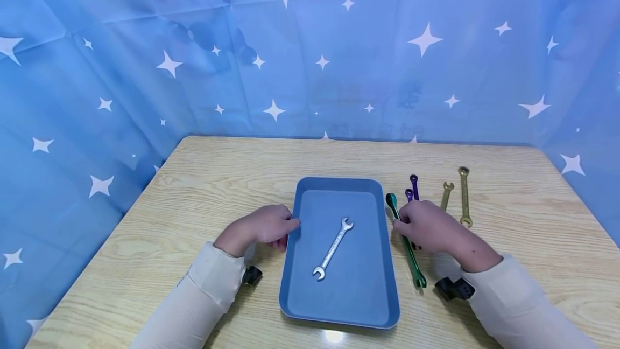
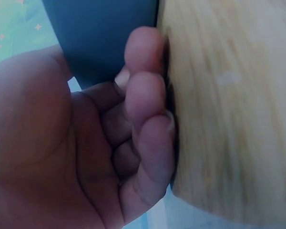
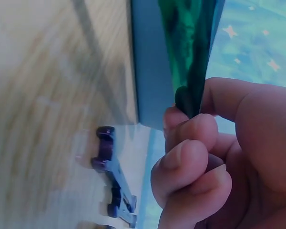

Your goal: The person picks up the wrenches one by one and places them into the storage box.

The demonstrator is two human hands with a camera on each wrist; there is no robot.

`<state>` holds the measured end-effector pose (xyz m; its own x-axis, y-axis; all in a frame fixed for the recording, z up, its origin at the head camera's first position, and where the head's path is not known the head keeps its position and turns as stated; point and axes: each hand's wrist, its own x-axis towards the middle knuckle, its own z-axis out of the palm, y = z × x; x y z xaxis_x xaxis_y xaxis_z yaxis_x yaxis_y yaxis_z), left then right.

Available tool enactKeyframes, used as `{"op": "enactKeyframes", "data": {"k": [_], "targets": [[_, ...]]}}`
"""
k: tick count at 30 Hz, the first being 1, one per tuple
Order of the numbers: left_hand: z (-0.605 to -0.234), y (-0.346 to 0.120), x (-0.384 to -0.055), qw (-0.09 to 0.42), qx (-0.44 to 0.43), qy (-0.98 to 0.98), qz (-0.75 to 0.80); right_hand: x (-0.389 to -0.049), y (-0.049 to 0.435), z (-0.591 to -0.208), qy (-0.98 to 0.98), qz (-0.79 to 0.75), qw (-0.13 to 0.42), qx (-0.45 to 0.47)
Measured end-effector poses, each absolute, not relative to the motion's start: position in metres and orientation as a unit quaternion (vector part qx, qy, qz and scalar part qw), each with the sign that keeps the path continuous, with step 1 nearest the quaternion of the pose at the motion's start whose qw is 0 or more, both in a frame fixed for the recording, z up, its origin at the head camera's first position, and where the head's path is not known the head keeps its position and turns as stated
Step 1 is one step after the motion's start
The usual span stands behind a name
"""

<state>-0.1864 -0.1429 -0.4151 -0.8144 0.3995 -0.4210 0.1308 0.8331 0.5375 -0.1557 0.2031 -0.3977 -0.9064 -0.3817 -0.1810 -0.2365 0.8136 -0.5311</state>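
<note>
A blue rectangular tray [image 1: 358, 287] has a silver open-ended wrench [image 1: 333, 249] lying slantwise in it. My left hand [image 1: 265, 226] grips the tray's left side, thumb over the rim and fingers curled low outside, close to the tabletop in the left wrist view. Just right of the tray, my right hand [image 1: 431, 226] pinches a green wrench [image 1: 413, 260] around its middle between thumb and fingers. The right wrist view shows this green wrench [image 3: 186, 43] raised above the tabletop. Purple wrenches [image 1: 414, 185] lie beyond the right hand, partly hidden by it.
Farther right on the wooden table [image 1: 218, 176] lie a short gold wrench [image 1: 446, 196] and a longer gold wrench [image 1: 465, 195]. A blue cloth [image 1: 310, 79] with white stars hangs behind the table's back edge and along its left side.
</note>
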Motion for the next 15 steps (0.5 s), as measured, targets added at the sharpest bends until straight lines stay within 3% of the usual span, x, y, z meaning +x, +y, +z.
{"op": "enactKeyframes", "data": {"k": [15], "targets": [[-0.416,-0.143,-0.186,0.267,0.149,0.918,0.254,-0.148,0.202,-0.376,0.922,-0.332,0.125,-0.156]]}}
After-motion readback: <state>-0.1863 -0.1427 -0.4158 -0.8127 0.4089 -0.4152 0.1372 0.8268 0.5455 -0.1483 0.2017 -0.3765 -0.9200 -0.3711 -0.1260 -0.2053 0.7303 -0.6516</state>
